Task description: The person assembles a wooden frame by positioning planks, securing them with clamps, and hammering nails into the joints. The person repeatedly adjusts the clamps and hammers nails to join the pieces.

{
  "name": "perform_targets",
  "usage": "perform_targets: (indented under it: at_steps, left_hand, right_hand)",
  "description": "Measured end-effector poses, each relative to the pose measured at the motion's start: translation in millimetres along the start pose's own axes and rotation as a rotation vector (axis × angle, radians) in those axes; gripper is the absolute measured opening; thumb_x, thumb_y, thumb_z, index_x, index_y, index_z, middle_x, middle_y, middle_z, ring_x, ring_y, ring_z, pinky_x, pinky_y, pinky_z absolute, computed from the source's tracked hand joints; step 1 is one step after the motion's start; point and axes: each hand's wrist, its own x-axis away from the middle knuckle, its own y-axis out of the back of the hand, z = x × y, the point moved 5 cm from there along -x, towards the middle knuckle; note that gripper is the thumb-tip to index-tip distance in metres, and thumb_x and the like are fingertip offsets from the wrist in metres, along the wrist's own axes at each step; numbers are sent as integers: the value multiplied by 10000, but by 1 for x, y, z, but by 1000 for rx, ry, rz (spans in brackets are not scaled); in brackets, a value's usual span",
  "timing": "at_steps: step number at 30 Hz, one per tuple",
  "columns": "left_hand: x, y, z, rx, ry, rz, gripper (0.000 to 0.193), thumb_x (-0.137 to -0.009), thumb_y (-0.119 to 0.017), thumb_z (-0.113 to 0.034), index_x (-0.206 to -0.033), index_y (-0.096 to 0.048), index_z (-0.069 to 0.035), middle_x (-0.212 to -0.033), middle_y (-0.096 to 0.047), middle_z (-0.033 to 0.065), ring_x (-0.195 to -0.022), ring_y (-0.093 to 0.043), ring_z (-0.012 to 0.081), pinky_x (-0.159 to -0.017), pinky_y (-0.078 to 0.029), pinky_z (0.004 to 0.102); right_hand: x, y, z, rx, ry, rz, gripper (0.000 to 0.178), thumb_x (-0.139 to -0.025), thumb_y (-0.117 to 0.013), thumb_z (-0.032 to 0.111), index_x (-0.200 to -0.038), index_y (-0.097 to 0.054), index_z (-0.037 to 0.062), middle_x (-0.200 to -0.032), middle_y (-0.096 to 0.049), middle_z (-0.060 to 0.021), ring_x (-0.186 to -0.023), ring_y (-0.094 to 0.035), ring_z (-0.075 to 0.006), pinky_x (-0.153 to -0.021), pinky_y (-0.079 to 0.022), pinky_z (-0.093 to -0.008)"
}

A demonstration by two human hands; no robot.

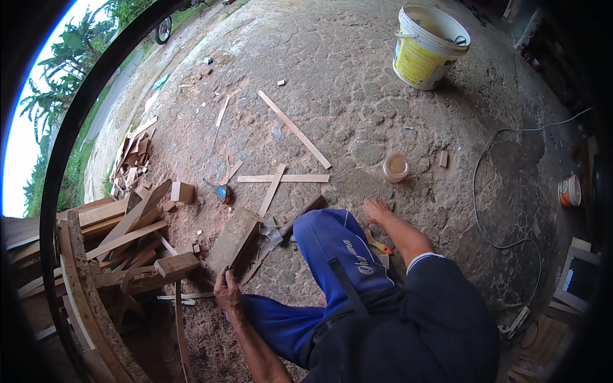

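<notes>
My left hand (228, 292) is beside my left knee with its fingers curled, at the lower end of a thick wooden block (231, 241). What it holds, if anything, I cannot make out. Past my raised right knee, my right hand (378, 210) reaches down close to the ground; its fingertips are too small to read. A metal tool head (272, 233) on a dark handle lies against the block. Two thin wood strips cross ahead, one lying sideways (306, 179) and one slanting (272, 190). A round tub of brown stuff (396, 167) stands beyond my right hand.
A blue tape measure (223, 194) and a long strip (295, 129) lie on rough ground. Scrap timber (128, 274) piles up at left. A yellow-and-white bucket (426, 54) stands far right; a grey cable (476, 191) loops nearer. A red-and-yellow handle (379, 244) shows beside my thigh.
</notes>
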Motion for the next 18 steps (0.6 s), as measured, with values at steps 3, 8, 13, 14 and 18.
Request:
perform_targets:
  at_steps: [3, 8, 13, 14, 18]
  left_hand:
    - [-1, -18, -6, 194, 51, -7, 268, -1026, -563, -166, -1196, -679, 5, -926, -709, 57, -753, -623, 100, -691, -519, 253]
    - [12, -93, -56, 560, 68, 84, 265, -1036, -557, -181, -1202, -665, -6, -969, -728, 85, -769, -667, 120, -707, -548, 268]
    - [38, -184, -121, 1341, 407, 374, 464, -1048, -507, -348, -1359, -545, -6, -1275, -645, 143, -1118, -630, 232, -980, -495, 378]
    - [44, -201, -131, 1468, 482, 417, 525, -1054, -472, -413, -1379, -525, -4, -1344, -611, 145, -1222, -585, 255, -1062, -449, 410]
    - [58, -245, -157, 1811, 675, 581, 703, -1035, -386, -559, -1422, -478, 21, -1464, -518, 175, -1366, -474, 310, -1169, -330, 453]
  right_hand:
    - [0, -12, 2, 119, 86, -47, 489, -907, -554, 244, -1317, -535, -22, -1258, -643, -236, -1158, -639, -390, -940, -521, -501]
    - [-8, -19, -2, -97, -51, -112, 463, -911, -542, 300, -1247, -586, -16, -1119, -692, -223, -1059, -682, -357, -861, -543, -486]
    - [27, 22, 24, -747, 140, -284, 281, -927, -574, 267, -962, -639, -4, -790, -696, -133, -784, -705, -258, -671, -556, -403]
    - [43, 39, 36, -912, 251, -277, 254, -930, -589, 249, -926, -623, -3, -759, -670, -105, -758, -685, -232, -649, -543, -383]
    - [140, 94, 83, -1283, 392, -76, 216, -949, -611, 189, -853, -602, -4, -674, -574, -32, -685, -618, -148, -592, -502, -327]
